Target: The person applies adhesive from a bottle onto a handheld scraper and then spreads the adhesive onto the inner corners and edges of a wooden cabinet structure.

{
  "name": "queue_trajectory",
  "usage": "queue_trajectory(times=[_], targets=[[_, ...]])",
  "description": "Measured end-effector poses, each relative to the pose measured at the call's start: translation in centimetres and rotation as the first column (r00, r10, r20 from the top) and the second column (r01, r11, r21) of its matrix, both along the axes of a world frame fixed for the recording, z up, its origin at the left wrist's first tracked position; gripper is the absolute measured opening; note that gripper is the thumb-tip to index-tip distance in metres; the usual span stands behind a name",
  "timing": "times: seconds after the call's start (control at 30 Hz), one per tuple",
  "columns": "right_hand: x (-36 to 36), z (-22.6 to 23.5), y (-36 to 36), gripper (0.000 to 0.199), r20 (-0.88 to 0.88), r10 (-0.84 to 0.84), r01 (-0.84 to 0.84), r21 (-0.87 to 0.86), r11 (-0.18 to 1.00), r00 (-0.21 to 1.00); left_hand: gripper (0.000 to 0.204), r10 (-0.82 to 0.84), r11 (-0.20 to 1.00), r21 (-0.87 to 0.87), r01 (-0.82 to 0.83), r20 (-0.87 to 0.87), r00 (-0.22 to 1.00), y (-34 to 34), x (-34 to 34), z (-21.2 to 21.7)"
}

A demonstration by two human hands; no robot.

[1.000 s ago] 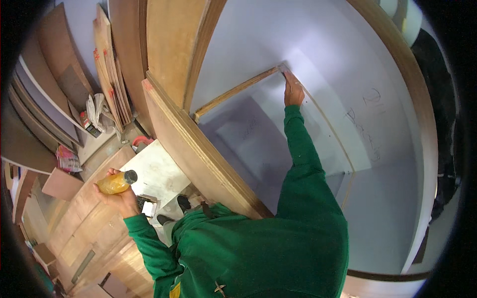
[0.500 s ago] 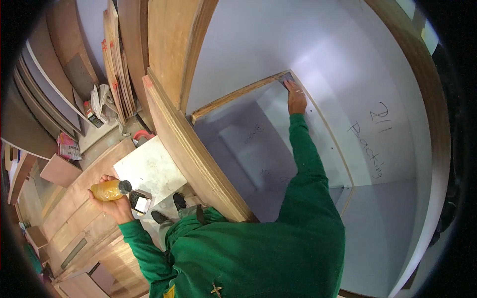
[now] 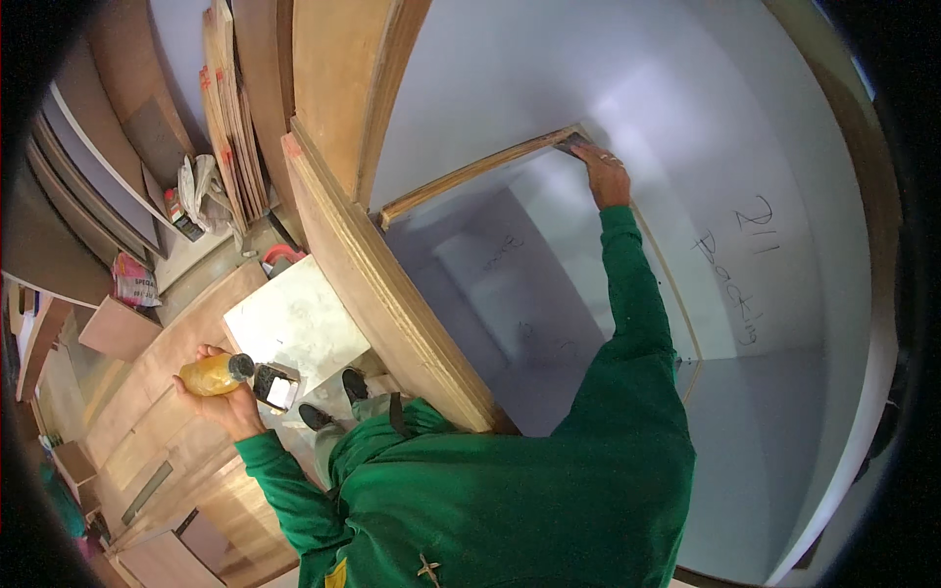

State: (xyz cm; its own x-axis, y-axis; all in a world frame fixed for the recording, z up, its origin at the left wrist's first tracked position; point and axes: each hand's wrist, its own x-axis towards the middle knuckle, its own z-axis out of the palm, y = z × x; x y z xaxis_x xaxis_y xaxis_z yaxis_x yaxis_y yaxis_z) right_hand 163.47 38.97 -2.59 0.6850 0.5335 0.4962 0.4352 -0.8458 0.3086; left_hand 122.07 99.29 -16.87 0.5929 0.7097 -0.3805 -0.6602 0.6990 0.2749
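here left hand (image 3: 227, 404) grips yellow bottle (image 3: 211, 374).

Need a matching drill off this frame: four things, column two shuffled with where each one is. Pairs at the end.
Column one:
1. yellow bottle
2. right hand
3. white cloth
4. square pale board

Column two:
A. flat on the floor beside the cabinet's wooden edge
B. held in the left hand, out to the side
C. at the far corner of the wooden strip inside the white cabinet
D. bunched at the foot of the plywood sheets leaning on end

Pairs: 1-B, 2-C, 3-D, 4-A
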Motion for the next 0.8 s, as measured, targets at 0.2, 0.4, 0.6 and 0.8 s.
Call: queue_trajectory(times=[0.2, 0.4, 0.6, 0.8], targets=[[0.0, 2.0, 1.6, 0.034, 0.044, 0.025, -0.025, 0.003, 1.0, 0.999, 0.06, -0.002, 1.0, 0.027, 0.002, 0.005, 1.0, 1.3, -1.1, -2.7], [0.4, 1.1, 2.1, 0.033, -0.033, -0.041, 0.04, -0.027, 0.999, 0.999, 0.058, 0.02, 0.998, -0.063, -0.019, 0.006, 1.0, 1.3, -0.3, -1.8], [0.2, 2.8, 2.1, 0.033, -0.025, -0.106, 0.102, -0.108, 0.989, 0.994, 0.054, 0.003, 1.0, -0.019, -0.003, 0.017, 1.0, 1.8, -1.2, -2.2], [1.8, 1.1, 1.7, 0.034, 0.06, -0.07, 0.073, -0.054, 0.996, 0.996, 0.054, -0.018, 1.0, -0.025, 0.019, 0.045, 0.999, 2.1, -1.2, -2.4]])
